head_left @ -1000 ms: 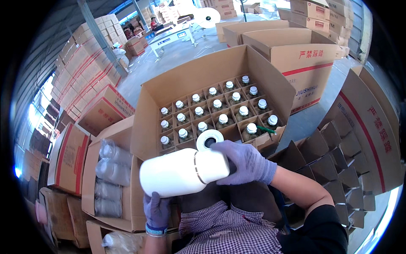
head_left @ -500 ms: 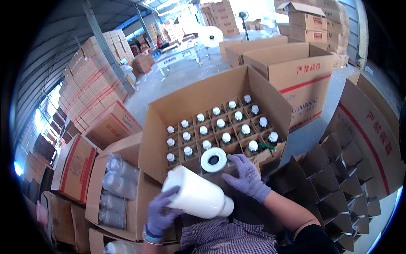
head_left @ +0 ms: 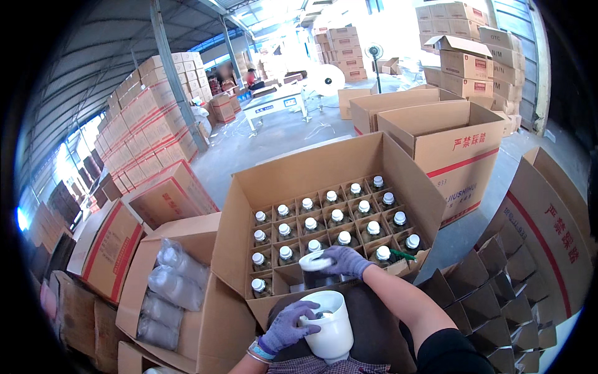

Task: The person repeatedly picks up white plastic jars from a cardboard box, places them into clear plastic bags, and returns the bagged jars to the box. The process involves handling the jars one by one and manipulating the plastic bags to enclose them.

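- Left hand [head_left: 288, 324], purple knit glove, fingers curled over the rim of a white plastic wide-mouth jar [head_left: 330, 327]; thumb side hooks into the opening, so the jar stays upright on the lap with mouth up and easy to reach.
- Right hand [head_left: 344, 260], same purple glove, fingers closed down on a white round plastic lid [head_left: 313, 262]; lid sits flat under the fingertips, just beyond the jar's mouth, over the near row of the box.
- Lid is off the jar, so the jar stands open; something pale shows inside it, probably loose contents, too blurred to tell.
- Just beyond the right fingertips: large open brown cardboard box [head_left: 324, 181] with a cardboard grid, one small white-capped glass bottle [head_left: 342, 237] per cell, upright so caps face up.
- A green-tipped item [head_left: 403, 254] lies by the near right cell, beside the right knuckles.
- Left of the left fingers: open carton with clear plastic-wrapped bundles [head_left: 177, 274] lying on their sides.
- Right of the forearm: stacked empty cardboard dividers [head_left: 498, 293], kept within arm's reach.
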Available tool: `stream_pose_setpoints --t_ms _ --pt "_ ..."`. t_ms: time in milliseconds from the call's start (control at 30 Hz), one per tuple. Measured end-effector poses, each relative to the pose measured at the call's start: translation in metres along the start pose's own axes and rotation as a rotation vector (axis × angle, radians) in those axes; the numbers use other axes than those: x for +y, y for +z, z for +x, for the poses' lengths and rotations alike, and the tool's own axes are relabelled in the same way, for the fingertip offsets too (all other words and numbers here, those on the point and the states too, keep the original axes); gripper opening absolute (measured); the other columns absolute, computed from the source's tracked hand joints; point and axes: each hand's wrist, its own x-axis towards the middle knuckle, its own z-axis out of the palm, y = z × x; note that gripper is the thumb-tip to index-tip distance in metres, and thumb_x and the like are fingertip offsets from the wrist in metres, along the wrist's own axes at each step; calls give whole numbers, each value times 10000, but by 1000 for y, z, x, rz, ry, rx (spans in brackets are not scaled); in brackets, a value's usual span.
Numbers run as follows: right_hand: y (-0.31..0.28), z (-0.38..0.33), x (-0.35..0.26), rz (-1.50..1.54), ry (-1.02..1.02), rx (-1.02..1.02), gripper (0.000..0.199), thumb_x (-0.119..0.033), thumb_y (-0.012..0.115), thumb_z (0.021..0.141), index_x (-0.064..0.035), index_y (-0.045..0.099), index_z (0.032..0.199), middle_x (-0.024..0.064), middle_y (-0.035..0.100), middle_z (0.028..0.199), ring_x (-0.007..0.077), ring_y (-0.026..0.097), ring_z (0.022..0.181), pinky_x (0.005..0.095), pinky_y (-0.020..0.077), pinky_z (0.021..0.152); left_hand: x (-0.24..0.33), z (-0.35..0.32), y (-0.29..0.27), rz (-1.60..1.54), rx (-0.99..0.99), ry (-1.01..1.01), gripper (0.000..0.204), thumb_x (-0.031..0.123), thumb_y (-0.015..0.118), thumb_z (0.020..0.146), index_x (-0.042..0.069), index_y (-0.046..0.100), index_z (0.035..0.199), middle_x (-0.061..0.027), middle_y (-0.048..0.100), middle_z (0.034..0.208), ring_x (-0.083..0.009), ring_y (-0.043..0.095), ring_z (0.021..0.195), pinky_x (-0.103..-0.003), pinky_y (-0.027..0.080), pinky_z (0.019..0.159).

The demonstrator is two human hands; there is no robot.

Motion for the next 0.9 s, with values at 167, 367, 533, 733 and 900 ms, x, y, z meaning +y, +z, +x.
stream_pose_setpoints --t_ms 167,367,533,733,900 --pt "-52 -24 -79 592 305 211 555 -538 634 945 -34 713 1166 103 740 976 193 694 864 358 552 810 -24 10 24 -470 656 32 972 399 889 723 84 393 1497 -149 367 1558 -326 442 1372 -448 371 1139" --pt "-97 -66 -169 1160 308 -91 599 -463 583 1005 -30 508 1413 120 670 1138 181 684 968 332 603 758 33 12 -20 -1093 232 -77 739 426 671 963 7 370 1492 -152 532 1417 -277 564 1285 -432 501 1061" --pt "-105 -87 -226 -186 -360 620 780 -469 786 777 -80 522 1400 139 515 1352 359 528 1230 437 481 986 89 0 -23 -1141 357 18 701 402 604 1005 2 328 1511 -191 517 1428 -356 548 1299 -520 531 1031" --pt "-76 -89 -219 111 -183 538 700 -422 788 795 -113 529 1367 99 657 1114 352 632 1021 415 515 881 109 -12 21 -371 627 33 698 338 722 913 3 433 1454 -210 520 1428 -384 541 1303 -494 499 1023" --pt "-18 -77 -157 436 -281 450 575 -205 672 935 -79 452 1451 184 563 1392 302 559 1293 365 455 1070 120 0 17 470 633 389 744 260 794 812 73 466 1454 -240 393 1521 -457 371 1421 -571 337 1151"
